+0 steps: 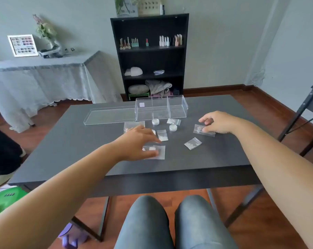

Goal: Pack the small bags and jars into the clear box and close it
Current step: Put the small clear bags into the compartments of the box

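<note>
Small bags (193,143) lie under, seemingly touching, both hands (136,141).

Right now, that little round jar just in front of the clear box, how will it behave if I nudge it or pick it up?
The round jar looks low and wide, so it probably won't tip. It stands upright on its flat base, so a nudge should slide it along the smooth table rather than roll it. It seems small and clear plastic, likely light, perhaps slippery to pinch.
</note>
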A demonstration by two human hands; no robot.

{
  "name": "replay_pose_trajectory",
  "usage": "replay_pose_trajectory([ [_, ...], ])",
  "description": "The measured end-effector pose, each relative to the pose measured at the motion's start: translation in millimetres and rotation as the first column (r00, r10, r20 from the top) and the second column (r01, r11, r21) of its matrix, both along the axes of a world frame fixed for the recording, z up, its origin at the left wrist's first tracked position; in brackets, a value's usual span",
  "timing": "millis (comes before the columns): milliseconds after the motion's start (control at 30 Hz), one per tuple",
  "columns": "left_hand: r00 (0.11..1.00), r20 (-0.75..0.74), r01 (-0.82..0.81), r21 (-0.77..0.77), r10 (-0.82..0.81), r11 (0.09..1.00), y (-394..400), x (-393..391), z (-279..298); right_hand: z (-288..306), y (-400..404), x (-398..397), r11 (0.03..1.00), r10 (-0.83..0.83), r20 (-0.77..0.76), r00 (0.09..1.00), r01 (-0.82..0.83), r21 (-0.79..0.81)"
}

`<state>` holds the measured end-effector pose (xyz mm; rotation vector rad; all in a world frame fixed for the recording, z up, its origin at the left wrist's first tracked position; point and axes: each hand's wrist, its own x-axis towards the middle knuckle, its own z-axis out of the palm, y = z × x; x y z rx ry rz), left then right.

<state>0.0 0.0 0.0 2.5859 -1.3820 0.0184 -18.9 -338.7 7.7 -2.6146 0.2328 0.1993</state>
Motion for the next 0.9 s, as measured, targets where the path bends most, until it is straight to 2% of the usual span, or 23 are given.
replay_pose_trajectory([
  [167,0.998,-0.033,-0.050,0.117,0.054,0.992,-3,6,-6,-1,4,2,0.998,-0.024,-0.035,0.999,0.022,-0.050],
  [300,0.987,-0.144,-0.054,0.091,0.066,0.994,-5,9,-6,-1,2,10,0.998,-0.056,-0.063,0.996,0.055,-0.024],
  [467,0.957,-0.279,-0.081,0.001,0.079,0.997,-10,13,4,-6,-4,10,0.992,-0.061,-0.027,0.998,0.063,0.107],
  [700,0.887,-0.450,-0.165,-0.106,0.101,0.981,-6,18,4,-15,-3,8,0.965,-0.084,0.210,0.974,0.027,0.262],
  [900,0.886,-0.458,-0.251,-0.331,0.078,0.910,-1,44,28,5,15,24,0.926,-0.089,0.312,0.946,-0.036,0.375],
])
